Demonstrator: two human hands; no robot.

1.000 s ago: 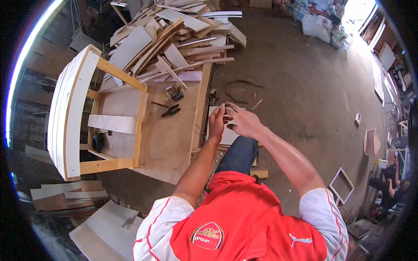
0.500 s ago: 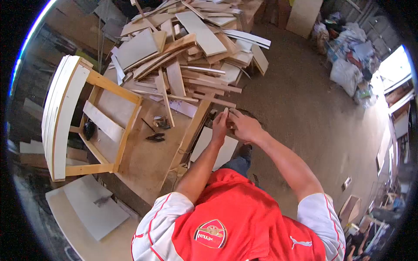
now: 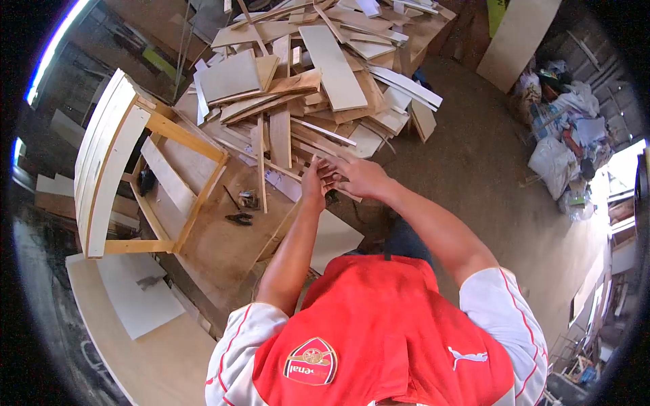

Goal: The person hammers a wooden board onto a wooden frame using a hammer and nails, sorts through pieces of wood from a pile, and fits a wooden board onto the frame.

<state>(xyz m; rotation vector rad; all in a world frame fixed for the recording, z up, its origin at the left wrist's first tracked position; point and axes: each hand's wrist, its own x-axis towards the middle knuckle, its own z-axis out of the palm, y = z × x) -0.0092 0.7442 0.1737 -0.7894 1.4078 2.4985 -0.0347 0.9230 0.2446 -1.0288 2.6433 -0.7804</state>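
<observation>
Messy workbench (image 3: 213,254) here; we're holding left hand (image 3: 313,185) and right hand (image 3: 363,177) close together, fingers half-curled, maybe steadying something tiny, can't tell.

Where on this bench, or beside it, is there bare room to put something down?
On the bench, right of the wooden frame and nearer than the black tool. Also on the floor between the wood pile and the bags. The bench's far end is crowded with the pile.

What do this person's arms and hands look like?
The left hand and right hand are bare: no gloves or watch show. The forearms are bare too, coming out of short white sleeves with thin red lines.
</observation>
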